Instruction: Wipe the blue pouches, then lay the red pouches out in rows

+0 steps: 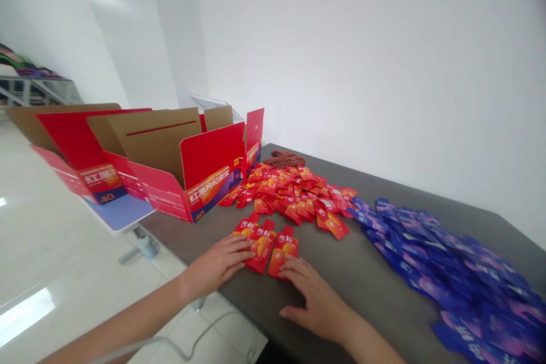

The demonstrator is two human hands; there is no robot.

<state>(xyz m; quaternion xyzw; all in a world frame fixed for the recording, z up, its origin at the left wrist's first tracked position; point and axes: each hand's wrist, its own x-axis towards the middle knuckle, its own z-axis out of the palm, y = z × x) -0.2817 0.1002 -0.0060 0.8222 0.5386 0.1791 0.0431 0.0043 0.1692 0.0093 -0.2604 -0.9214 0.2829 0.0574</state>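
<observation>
Three red sachets with orange print lie side by side on the dark table in front of me. My left hand rests flat with its fingers stretched over the lower parts of the left sachet and the middle sachet. At the right sachet, the fingertips of my right hand touch its lower right edge, thumb spread apart. Neither hand grips anything. Just beyond lies a loose heap of red sachets.
To the right spreads a pile of blue-purple sachets. Open red cartons stand at the left, one partly on a bluish surface. A brown cloth lies behind the red heap, near the white wall. A cable hangs below the table edge.
</observation>
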